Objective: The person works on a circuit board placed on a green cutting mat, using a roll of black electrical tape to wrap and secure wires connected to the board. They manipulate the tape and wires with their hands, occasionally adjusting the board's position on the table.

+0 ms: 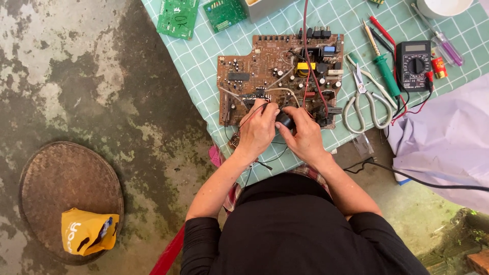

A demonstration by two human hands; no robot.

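- Black round component (285, 120), small and stubby, sits pinched between both hands at the near edge of the brown printed circuit board (254, 61), which lies on the green checked cloth (204, 56).
- Left hand (258, 128) closes its fingers round the component from the left; right hand (304, 133) clasps it from the right, thumbs meeting over it.
- Judging by the thin wires trailing off the board's near edge, a steady hold that avoids tugging them looks wise.
- Right of the board lie pale-handled scissors (362, 102), then a green-handled soldering iron (383, 66) and a black multimeter with a round dial (413, 65).
- Beyond the board's far left corner rest two small green circuit boards (178, 18), one bearing handwritten marks.
- Far left of the board, on the concrete floor, a crumpled yellow packet (87, 230) sits on a round woven tray (51, 183).
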